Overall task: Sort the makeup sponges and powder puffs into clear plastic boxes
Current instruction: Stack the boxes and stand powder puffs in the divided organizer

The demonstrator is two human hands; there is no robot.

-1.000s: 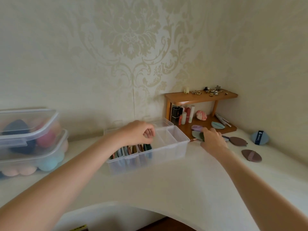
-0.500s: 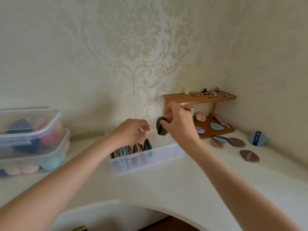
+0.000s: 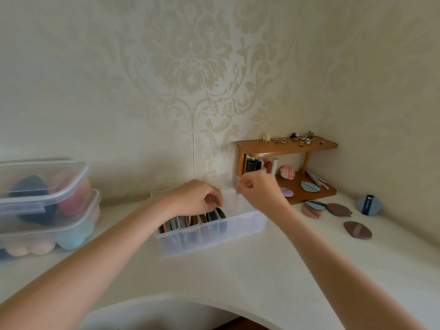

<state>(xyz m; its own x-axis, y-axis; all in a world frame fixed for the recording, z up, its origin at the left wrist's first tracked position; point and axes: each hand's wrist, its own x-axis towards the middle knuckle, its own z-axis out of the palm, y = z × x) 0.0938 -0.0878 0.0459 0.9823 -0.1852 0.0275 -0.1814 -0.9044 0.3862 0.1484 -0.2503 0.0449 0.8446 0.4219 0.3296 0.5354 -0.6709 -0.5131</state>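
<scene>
White surface (image 3: 273, 270) carries a clear divided box (image 3: 214, 236), puffs standing on edge in its left compartments. Left hand (image 3: 195, 198), fingers curled, touches the puffs (image 3: 190, 221). Right hand (image 3: 258, 190) over the box; grip indeterminate. Loose brown puff (image 3: 357, 230) lies well right.

clear glossy plastic box (image 3: 209, 236); varnished wood shelf (image 3: 285, 147); matt white counter (image 3: 238, 277)
</scene>
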